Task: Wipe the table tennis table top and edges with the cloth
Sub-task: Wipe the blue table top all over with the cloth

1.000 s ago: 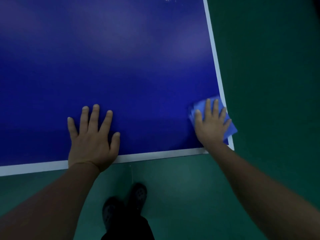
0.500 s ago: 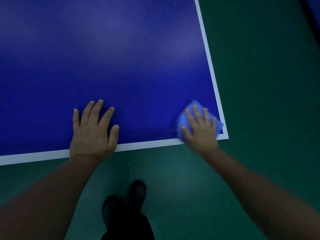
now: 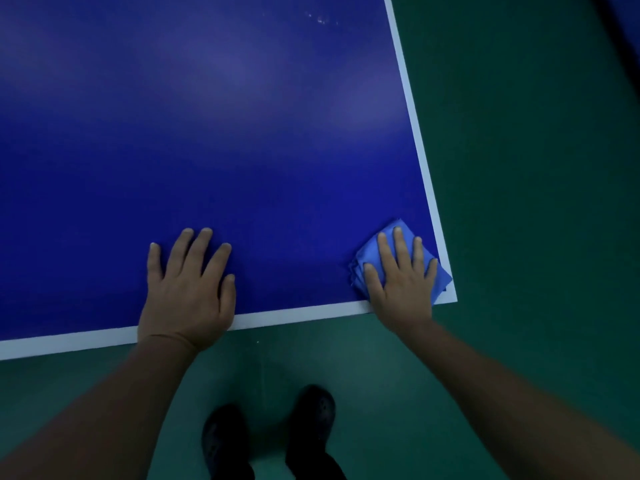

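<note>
One cloth (image 3: pixel 437 271), folded and blue, lies at the near right corner of the table (image 3: pixel 242 133), touching the white border there. The right hand (image 3: pixel 403 275) presses it flat with fingers spread. The left hand (image 3: pixel 188 289) rests spread at the near edge. Two dark shoes (image 3: pixel 270 434) stand on the green floor (image 3: pixel 536 202); the cloth is largely hidden under the hand.
</note>
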### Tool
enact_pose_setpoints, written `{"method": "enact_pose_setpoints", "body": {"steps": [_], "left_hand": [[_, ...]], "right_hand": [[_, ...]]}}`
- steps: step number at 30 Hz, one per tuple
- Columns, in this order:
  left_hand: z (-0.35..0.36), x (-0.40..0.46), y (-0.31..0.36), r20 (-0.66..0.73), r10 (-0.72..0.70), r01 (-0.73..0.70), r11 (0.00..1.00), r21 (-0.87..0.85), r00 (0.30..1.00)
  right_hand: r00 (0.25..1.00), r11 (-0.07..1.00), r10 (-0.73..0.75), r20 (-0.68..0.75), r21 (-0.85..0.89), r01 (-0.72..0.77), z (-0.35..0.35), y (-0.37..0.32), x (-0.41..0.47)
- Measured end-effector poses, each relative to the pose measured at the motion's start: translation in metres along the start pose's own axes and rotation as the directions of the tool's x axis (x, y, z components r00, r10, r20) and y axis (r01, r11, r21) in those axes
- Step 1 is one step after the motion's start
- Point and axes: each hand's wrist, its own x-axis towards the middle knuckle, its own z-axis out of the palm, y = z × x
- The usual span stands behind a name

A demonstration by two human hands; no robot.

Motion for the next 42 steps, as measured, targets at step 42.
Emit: {"method": "enact_pose_setpoints", "body": {"steps": [42], "left_hand": [[0.041,0.048,0.119,-0.192,-0.981,0.95,0.047,-0.31,-0.014]], "right_hand": [[0.216,0.194,-0.964,0.158,-0.144,0.97,-0.046,-0.202,0.255]]}}
